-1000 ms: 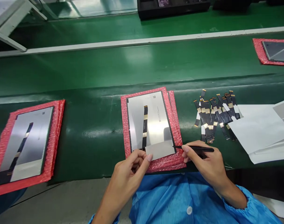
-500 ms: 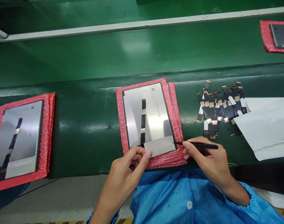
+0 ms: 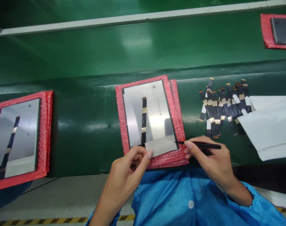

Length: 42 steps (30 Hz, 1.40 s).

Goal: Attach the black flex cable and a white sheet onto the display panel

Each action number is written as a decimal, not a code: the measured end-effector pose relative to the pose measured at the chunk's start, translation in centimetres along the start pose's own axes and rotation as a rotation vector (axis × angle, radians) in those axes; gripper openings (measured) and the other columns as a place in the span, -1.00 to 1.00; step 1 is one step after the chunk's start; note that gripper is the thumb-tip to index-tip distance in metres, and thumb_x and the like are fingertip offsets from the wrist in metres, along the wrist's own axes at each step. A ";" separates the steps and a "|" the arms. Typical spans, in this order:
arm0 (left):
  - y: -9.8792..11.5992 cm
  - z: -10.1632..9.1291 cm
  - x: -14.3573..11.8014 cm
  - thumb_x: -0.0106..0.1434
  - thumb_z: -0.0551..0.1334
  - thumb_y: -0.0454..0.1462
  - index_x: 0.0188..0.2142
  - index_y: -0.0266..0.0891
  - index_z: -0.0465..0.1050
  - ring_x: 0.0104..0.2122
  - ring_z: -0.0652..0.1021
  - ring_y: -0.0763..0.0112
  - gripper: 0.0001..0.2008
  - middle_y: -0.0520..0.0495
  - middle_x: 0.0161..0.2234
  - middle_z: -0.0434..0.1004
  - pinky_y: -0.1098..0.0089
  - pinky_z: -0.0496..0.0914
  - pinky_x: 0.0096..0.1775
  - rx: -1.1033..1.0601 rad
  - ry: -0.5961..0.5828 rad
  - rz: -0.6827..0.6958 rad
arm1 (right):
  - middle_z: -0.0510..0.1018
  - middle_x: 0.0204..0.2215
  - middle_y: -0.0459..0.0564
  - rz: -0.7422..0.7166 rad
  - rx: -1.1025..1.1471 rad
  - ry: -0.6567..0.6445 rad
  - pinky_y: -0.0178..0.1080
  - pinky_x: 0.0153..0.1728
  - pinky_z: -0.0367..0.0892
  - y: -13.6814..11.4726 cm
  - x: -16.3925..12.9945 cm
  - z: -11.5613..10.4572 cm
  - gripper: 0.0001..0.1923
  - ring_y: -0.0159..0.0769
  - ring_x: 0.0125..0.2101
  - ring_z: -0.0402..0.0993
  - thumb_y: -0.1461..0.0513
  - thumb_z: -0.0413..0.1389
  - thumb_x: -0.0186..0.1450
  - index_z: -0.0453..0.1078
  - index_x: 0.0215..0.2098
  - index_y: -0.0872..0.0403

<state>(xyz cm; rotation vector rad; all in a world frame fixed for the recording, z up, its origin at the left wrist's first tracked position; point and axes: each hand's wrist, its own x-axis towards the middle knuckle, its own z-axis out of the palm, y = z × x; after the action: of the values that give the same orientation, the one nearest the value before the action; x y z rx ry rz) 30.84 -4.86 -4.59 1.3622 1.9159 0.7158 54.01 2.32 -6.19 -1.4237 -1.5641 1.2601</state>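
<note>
A silver-backed display panel [image 3: 157,110] lies on pink bubble-wrap bags [image 3: 179,122] in front of me. A black flex cable [image 3: 144,117] with gold patches runs down its back. Along the panel's lower edge sits a pale grey adhesive sheet [image 3: 160,146]. My left hand [image 3: 131,169] pinches the sheet's lower left corner between thumb and fingers. Black tweezers [image 3: 201,144] are held in my right hand [image 3: 211,160], their tips touching the sheet's right end. Whether the tips grip the sheet or only press on it, I cannot tell.
Several loose flex cables [image 3: 224,110] lie in a pile on the green table [image 3: 84,125] at the right, beside white sheets [image 3: 272,125]. Another panel [image 3: 19,135] on red bubble wrap is at the left. A dark panel [image 3: 284,29] lies at the far right.
The view has shifted slightly, so the things on the table appear a little higher. Both hands keep their hold, and the sheet and tweezers stay nearly in place.
</note>
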 end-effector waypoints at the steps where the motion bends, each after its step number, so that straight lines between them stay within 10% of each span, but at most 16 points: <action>1: 0.0 0.0 0.0 0.25 0.20 -0.03 -0.42 -0.14 0.44 -0.67 0.37 0.63 -0.73 0.19 -0.63 0.40 0.66 0.27 -0.63 -0.001 0.001 -0.001 | 0.63 -0.57 -0.21 0.000 0.003 -0.002 -0.18 -0.59 0.60 0.0 0.0 0.0 -0.90 -0.19 -0.62 0.61 0.16 0.25 0.25 0.58 -0.35 -0.27; 42: 0.0 0.2 -0.3 0.29 0.18 -0.03 -0.39 -0.16 0.43 -0.65 0.40 0.66 -0.73 0.18 -0.58 0.44 0.65 0.26 -0.60 0.096 -0.001 0.011 | 0.66 -0.51 -0.20 -0.052 -0.127 0.045 -0.09 -0.57 0.59 -0.1 0.0 0.0 -0.94 -0.13 -0.59 0.63 0.05 0.23 0.26 0.57 -0.34 -0.30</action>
<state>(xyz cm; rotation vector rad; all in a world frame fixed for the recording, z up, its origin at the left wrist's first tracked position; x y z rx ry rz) 31.03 -5.10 -4.63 1.4321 1.9655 0.6360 53.99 2.33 -6.08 -1.4699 -1.6650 1.1085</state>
